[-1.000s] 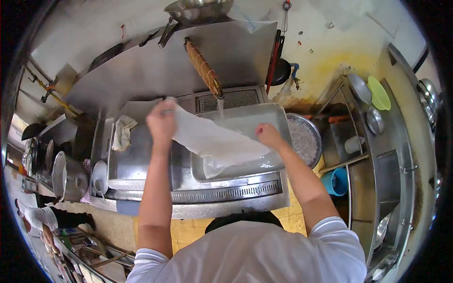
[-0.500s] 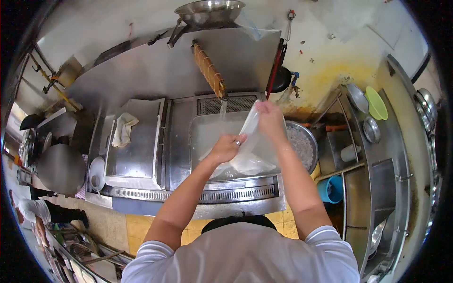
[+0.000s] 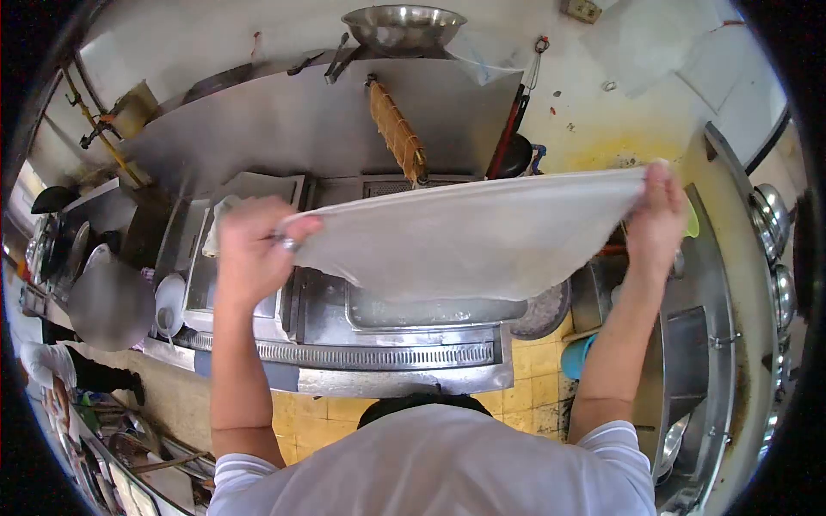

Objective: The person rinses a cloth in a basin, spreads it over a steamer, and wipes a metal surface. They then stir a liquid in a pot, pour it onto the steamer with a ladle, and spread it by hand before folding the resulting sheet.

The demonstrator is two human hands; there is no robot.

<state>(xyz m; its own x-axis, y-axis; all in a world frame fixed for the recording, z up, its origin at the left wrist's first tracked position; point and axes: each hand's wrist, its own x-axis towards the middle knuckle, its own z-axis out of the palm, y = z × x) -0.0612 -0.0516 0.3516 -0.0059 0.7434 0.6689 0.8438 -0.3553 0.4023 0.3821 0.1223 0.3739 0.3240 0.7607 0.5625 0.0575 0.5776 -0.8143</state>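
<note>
A whitish cloth (image 3: pixel 465 232) is stretched wide in the air over the metal counter, its top edge taut and its lower edge hanging loose. My left hand (image 3: pixel 258 245), with a ring on one finger, grips its left corner and is slightly blurred. My right hand (image 3: pixel 656 211) is closed on the right corner, higher up. Below the cloth shows the front of a rectangular basin (image 3: pixel 430 316) with cloudy liquid. The cloth hides most of the basin and the tap's outlet beneath the wrapped pipe (image 3: pixel 396 129).
A round bowl with pale contents (image 3: pixel 544 314) stands right of the basin, partly covered. Beyond it are a blue bucket (image 3: pixel 575 357) and a metal shelf rack (image 3: pixel 718 344). A metal bowl (image 3: pixel 404 27) rests on the back ledge. Another person (image 3: pixel 82 370) stands at the far left.
The white material was bunched over the basin between my close hands. Now my hands are far apart, left hand leftward and right hand rightward, and the cloth is spread out and raised.
</note>
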